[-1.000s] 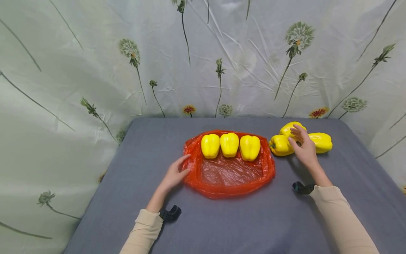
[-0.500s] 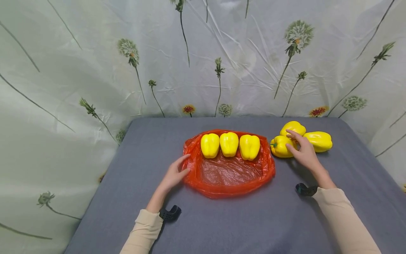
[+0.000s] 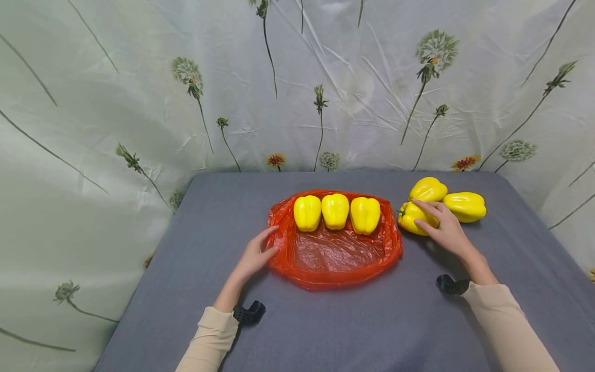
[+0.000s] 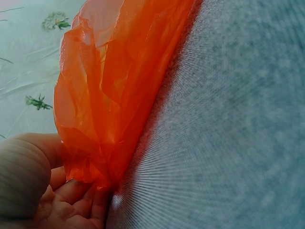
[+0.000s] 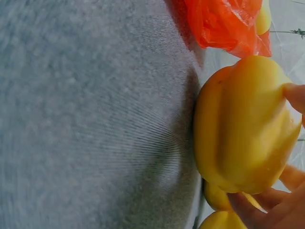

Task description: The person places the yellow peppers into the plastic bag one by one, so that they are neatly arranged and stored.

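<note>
A red plastic bag (image 3: 334, 279) lies spread with its mouth up. Three yellow bell peppers (image 3: 335, 211) stand in a row along its far side. At the bag's left edge, my left hand (image 3: 253, 256) pinches the gathered plastic between thumb and fingers; in the left wrist view the red film (image 4: 109, 95) runs into that grip. To the right of the bag, my right hand (image 3: 446, 230) holds another yellow bell pepper (image 3: 411, 217), thumb on its near side and fingers over and behind it. The right wrist view shows this pepper (image 5: 243, 129) close to the cloth.
Two more yellow bell peppers lie just beyond my right hand, one behind (image 3: 428, 189) and one to the right (image 3: 466, 206). A grey cloth (image 3: 353, 330) covers the table. Behind it hangs a pale curtain (image 3: 279, 103) printed with flowers.
My right hand has come down and nearer, closing round the front pepper, which has turned and shifted slightly toward me. The left hand and the bag have stayed put.
</note>
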Demonstrator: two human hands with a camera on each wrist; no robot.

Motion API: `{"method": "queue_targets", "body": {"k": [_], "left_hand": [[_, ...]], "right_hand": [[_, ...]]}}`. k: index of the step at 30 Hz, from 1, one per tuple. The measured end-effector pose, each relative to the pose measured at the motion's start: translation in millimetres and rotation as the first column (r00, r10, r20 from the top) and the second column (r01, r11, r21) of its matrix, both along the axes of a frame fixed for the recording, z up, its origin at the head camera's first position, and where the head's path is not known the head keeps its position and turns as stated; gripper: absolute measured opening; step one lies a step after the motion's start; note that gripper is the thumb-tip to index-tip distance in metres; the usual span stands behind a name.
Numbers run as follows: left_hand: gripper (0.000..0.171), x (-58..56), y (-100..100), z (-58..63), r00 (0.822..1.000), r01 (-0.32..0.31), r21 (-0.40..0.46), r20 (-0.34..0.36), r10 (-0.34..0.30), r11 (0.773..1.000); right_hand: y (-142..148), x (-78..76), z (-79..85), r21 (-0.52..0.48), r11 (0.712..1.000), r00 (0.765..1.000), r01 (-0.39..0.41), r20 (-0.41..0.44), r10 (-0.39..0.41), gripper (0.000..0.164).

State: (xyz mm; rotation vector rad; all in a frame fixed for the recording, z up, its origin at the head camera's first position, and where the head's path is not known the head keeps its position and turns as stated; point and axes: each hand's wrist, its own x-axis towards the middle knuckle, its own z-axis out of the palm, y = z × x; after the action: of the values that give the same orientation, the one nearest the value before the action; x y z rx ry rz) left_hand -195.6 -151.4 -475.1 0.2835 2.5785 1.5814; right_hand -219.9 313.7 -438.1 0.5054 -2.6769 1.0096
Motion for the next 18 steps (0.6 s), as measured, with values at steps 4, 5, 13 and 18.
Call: {"method": "queue_targets", "body": {"k": [4,5,13,18], "left_hand": [[0.053,5.0,3.7,11.5,1.000,0.001,0.004,0.005,-0.001,1.000],[0.053,6.8,4.7,15.3,1.000,0.007,0.002,0.005,-0.007,1.000],[0.053,13.4,6.4,27.9,0.999,0.036,0.004,0.011,-0.036,0.999],[0.054,0.5,0.0,0.6,1.000,0.024,0.011,-0.009,-0.024,1.000]], "right_hand": [[0.9,3.9,3.8,0.034,0.999,0.999,-0.010,0.042,0.009,0.055],[1.4,5.2,4.4,0.044,0.999,0.999,-0.012,0.048,0.010,0.056],[6.5,17.8,8.5,0.155,0.987,0.999,-0.028,0.041,0.022,0.058],[8.2,20.5,11.6,0.180,0.984,0.997,0.004,0.071,-0.017,0.060]]}}
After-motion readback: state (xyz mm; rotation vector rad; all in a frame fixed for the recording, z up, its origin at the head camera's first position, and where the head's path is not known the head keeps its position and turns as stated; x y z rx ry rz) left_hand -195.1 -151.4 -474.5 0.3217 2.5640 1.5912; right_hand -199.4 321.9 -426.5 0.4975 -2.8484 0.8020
